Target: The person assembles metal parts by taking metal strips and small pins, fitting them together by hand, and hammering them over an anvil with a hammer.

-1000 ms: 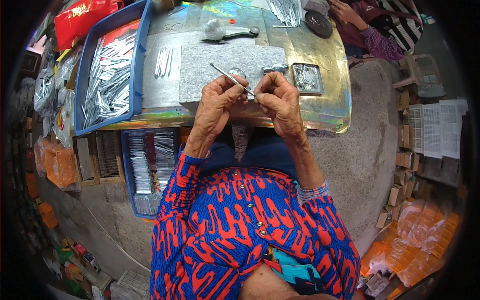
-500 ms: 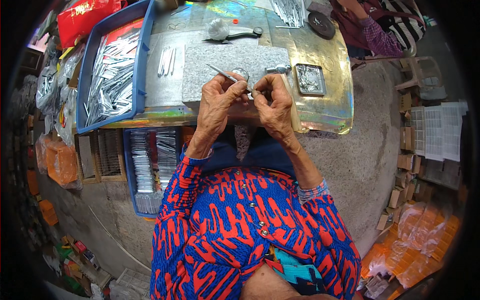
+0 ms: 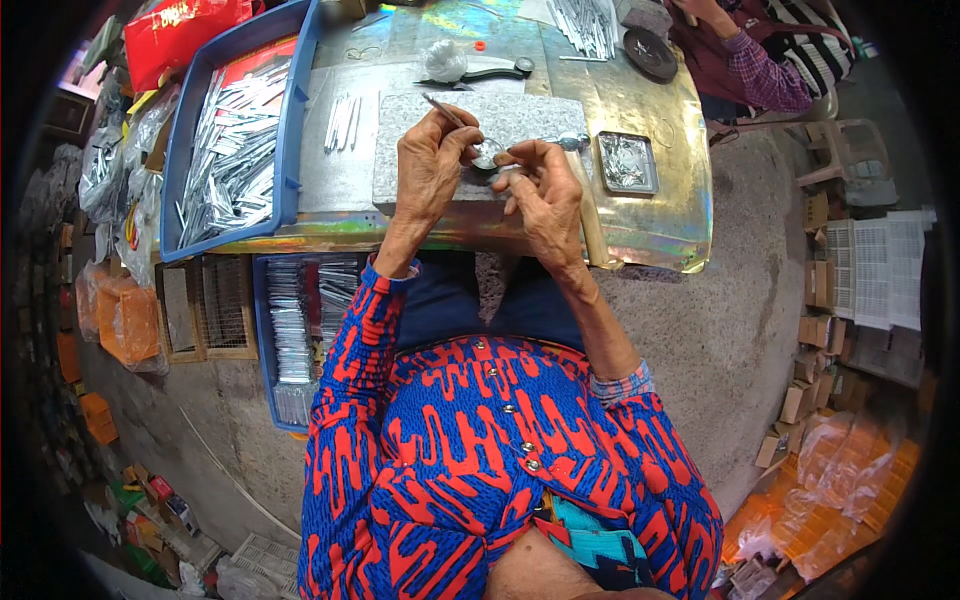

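Over the grey block (image 3: 550, 112), your left hand (image 3: 428, 168) pinches a slim rod (image 3: 440, 107), its long axis slanting far-left across the block; your right hand (image 3: 546, 196) curls, its hold unclear.

This looks like a small workshop for handwork in metal: a worktable covered in shiny metallic sheeting (image 3: 670, 225) carries a grey speckled stone block (image 3: 540, 110), a wooden-handled hammer (image 3: 595, 222) and a blue rectangular plastic tray (image 3: 291, 125) heaped with slim silver-coloured metal pieces (image 3: 232, 150). Brown cardboard boxes (image 3: 818, 285) and orange plastic trays (image 3: 850, 500) crowd the bare grey floor (image 3: 710, 340).
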Tool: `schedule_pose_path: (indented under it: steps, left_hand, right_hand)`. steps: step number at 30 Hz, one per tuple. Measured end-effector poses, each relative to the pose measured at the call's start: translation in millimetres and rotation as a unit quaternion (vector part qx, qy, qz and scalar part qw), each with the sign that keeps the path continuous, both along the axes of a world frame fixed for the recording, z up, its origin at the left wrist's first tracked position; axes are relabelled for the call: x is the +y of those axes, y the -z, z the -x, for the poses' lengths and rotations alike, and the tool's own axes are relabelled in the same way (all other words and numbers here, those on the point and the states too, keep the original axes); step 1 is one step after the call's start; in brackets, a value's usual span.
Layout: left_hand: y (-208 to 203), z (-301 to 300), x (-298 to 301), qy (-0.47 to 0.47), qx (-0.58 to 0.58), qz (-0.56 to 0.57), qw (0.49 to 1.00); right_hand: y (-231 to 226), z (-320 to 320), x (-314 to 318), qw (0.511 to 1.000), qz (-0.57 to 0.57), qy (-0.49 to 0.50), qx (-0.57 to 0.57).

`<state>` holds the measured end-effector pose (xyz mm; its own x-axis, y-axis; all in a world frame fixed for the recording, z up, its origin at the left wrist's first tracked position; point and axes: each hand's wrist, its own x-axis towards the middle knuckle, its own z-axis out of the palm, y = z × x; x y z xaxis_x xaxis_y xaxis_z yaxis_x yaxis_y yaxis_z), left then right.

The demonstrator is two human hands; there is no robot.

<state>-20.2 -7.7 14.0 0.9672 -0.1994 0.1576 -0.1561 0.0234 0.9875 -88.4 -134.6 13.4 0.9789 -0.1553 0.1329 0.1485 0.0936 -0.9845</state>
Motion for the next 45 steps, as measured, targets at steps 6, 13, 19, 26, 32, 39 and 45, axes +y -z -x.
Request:
schedule_pose_path:
  steps: [6, 13, 19, 26, 32, 39, 45]
  left_hand:
    - [2.7, -10.5, -0.8, 0.034, 0.004, -0.033, 0.999]
    - [-1.3, -12.0, -1.2, 0.055, 0.001, -0.069, 0.996]
    - [-1.6, -12.4, -2.3, 0.063, -0.055, -0.132, 0.988]
    - [4.8, -11.6, -3.9, 0.058, -0.203, -0.174, 0.962]
    - [9.3, -9.3, -4.8, 0.045, -0.230, -0.143, 0.961]
    - [17.7, -9.3, -5.7, 0.014, -0.233, -0.137, 0.963]
    - [21.3, -11.7, -4.4, 0.028, -0.227, -0.112, 0.967]
  right_hand:
    - [-6.0, 11.3, -18.8, 1.000, -0.018, 0.012, 0.019]
    - [-8.4, 17.3, -31.4, 0.999, -0.044, 0.023, 0.020]
    - [-9.9, 15.1, -32.6, 0.999, -0.024, 0.026, 0.035]
    - [-19.5, 0.5, -26.2, 1.000, 0.014, -0.001, 0.018]
    - [-49.6, -23.2, -12.4, 0.995, 0.082, -0.045, -0.022]
    - [-52.1, -20.5, -0.3, 0.993, 0.116, -0.025, -0.013]
    - [-22.7, -11.4, 9.0, 0.934, 0.252, 0.057, -0.247]
